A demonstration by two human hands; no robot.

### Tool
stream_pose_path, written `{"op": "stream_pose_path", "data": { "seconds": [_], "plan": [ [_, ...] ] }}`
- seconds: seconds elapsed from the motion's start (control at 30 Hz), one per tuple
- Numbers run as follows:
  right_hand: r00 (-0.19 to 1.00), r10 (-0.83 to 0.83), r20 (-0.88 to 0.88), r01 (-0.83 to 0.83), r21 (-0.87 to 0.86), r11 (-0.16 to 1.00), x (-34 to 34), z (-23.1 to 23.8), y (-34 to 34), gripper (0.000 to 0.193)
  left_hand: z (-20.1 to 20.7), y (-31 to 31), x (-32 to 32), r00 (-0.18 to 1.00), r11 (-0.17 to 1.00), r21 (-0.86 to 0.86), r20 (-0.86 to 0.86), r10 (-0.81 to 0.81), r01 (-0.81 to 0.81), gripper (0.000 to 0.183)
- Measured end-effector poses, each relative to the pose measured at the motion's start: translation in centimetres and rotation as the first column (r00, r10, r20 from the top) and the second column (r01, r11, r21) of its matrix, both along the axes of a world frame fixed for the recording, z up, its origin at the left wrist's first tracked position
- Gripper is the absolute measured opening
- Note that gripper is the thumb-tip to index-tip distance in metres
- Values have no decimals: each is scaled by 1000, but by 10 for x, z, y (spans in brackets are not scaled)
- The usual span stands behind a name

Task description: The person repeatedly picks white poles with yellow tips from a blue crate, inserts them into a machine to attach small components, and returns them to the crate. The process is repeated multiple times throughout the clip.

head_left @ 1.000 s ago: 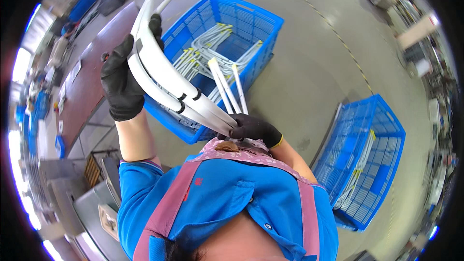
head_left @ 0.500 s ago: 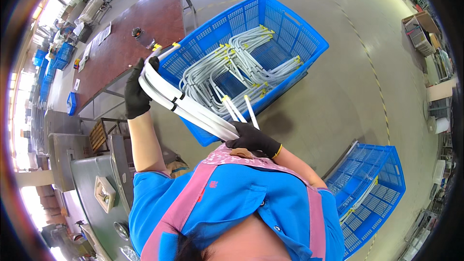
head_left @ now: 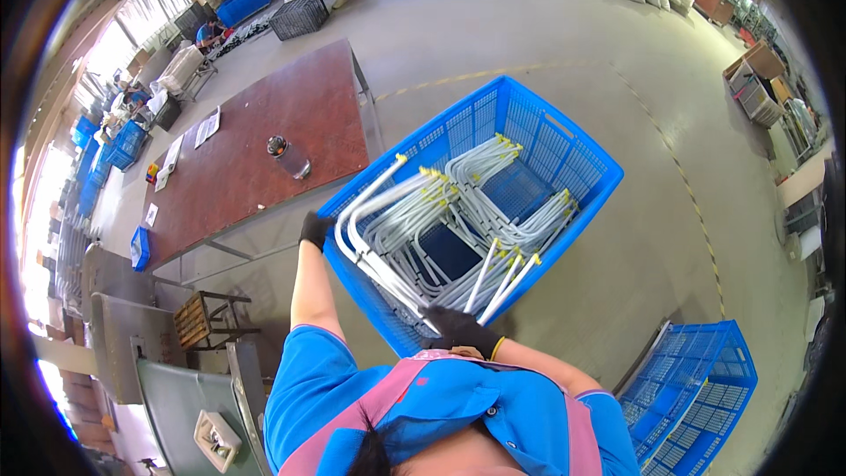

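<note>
A bundle of white U-bent tubes [head_left: 385,276] with yellow end caps lies in the near left part of a large blue plastic crate [head_left: 560,111]. My right hand [head_left: 460,331], in a black glove, is closed on the bundle's near bend. My left hand [head_left: 317,228], also gloved, is at the crate's left rim, beside the bundle's other bend; its fingers are mostly hidden. More bent tubes with yellow caps [head_left: 480,163] are stacked in rows deeper in the crate.
A red-brown table [head_left: 264,106] with a clear jar [head_left: 289,159] and papers stands left of the crate. Another blue crate [head_left: 705,388] is at lower right. A wooden stool [head_left: 204,322] and a green-topped bench [head_left: 176,397] are at lower left. People crouch far back.
The tube bundle has gone from above the crate's near left side down into it. My left hand has lowered to the rim. The view has tilted up, showing more of the far floor.
</note>
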State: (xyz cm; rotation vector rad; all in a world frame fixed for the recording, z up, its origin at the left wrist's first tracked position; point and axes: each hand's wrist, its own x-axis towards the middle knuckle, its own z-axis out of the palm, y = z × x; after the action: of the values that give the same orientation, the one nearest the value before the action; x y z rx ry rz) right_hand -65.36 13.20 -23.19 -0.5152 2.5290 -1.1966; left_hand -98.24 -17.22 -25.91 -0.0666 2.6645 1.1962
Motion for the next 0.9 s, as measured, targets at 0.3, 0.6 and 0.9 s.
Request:
{"op": "stream_pose_path", "data": {
  "seconds": [0.3,0.6,0.9],
  "plan": [
    [912,-408,40,395,185,900,84,-33,97,37,-153,75,93,890,935,-40,325,-321,352,14],
    [710,-651,-267,699,377,608,272,-45,115,23,-143,320,267,-168,-170,-102,29,-985,980,32],
    [-287,-950,123,954,127,-271,515,-44,54,35,-185,443,443,-495,-439,257,222,-840,861,23]
  ]
}}
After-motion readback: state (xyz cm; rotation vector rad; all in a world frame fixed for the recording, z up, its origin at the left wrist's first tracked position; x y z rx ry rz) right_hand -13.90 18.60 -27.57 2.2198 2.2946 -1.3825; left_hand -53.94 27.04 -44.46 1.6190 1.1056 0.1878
